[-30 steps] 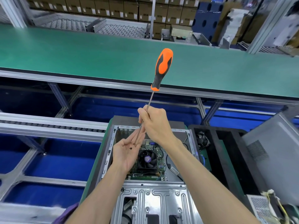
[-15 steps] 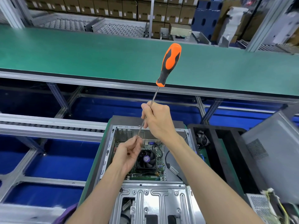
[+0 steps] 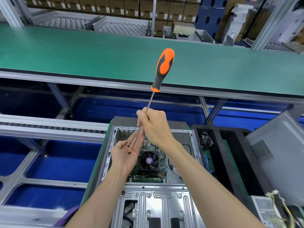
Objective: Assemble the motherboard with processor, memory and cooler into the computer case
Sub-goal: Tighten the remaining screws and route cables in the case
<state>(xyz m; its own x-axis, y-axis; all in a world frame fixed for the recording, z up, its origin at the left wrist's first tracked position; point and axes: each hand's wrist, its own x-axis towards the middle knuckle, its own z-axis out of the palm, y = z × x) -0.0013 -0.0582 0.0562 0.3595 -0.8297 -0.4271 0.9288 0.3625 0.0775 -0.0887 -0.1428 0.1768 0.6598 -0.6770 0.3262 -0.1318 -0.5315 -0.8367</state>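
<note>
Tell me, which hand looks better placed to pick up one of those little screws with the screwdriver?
Probably the right hand: it grips the screwdriver shaft, tip down at the screws lying in the open left hand.

bright, even light | wide-angle edge curvature | corners slightly blurred
</note>
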